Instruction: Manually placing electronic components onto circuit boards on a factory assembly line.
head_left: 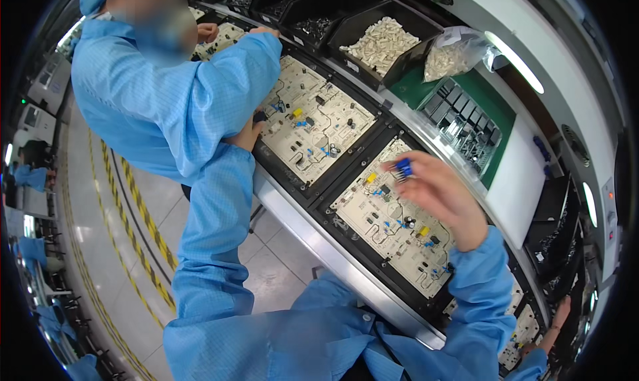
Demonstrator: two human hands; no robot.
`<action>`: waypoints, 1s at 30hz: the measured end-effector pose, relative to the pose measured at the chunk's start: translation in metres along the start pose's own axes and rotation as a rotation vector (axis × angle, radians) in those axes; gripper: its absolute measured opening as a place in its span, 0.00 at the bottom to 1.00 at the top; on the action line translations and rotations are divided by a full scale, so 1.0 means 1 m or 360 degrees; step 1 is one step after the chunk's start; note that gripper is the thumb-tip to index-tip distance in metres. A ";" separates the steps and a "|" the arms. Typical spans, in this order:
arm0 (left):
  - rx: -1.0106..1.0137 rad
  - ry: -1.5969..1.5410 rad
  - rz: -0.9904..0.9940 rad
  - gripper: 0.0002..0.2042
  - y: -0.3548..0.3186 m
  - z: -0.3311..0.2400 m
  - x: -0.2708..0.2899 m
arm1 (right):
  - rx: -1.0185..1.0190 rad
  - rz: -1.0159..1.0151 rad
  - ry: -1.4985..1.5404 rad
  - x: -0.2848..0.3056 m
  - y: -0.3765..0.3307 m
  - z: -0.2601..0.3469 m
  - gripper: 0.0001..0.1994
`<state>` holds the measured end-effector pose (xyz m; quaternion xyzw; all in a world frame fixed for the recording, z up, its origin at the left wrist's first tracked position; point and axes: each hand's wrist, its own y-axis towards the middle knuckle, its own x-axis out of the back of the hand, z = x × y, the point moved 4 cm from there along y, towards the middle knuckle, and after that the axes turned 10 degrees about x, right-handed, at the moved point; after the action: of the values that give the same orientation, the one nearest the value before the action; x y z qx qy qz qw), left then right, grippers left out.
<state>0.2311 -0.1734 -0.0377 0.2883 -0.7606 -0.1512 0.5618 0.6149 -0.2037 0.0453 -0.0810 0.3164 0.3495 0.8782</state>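
Our right hand (436, 191) pinches a small blue component (402, 168) above the near circuit board (393, 214); we should lower it squarely onto its spot. Our left hand (247, 133) rests at the neighbouring board (313, 118); its grip we cannot tell.

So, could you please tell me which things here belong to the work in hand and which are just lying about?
In hand:
right hand pinching small blue components
circuit board beneath it
left hand at the neighbouring board

Lying about:
bin of white parts
clear bag
tray of black parts
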 end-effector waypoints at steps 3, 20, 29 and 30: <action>0.0277 0.0024 0.0173 0.21 -0.002 -0.025 0.025 | -0.0090 0.0195 0.0061 -0.038 0.008 -0.013 0.15; -0.0325 -0.1018 0.0282 0.23 -0.107 -0.199 0.137 | 0.0651 0.0374 -0.1585 -0.077 -0.008 -0.011 0.17; 0.0373 -0.1587 0.0441 0.16 -0.123 -0.219 0.078 | 0.1067 0.0052 -0.2191 -0.057 -0.035 -0.024 0.24; 0.0311 -0.1533 0.0450 0.15 -0.119 -0.211 0.076 | 0.1067 -0.0082 -0.2231 -0.051 -0.040 -0.008 0.25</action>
<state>0.4463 -0.2935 0.0235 0.1315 -0.9753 -0.1176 0.1328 0.6096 -0.2650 0.0667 0.4214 -0.2260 0.1842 0.8587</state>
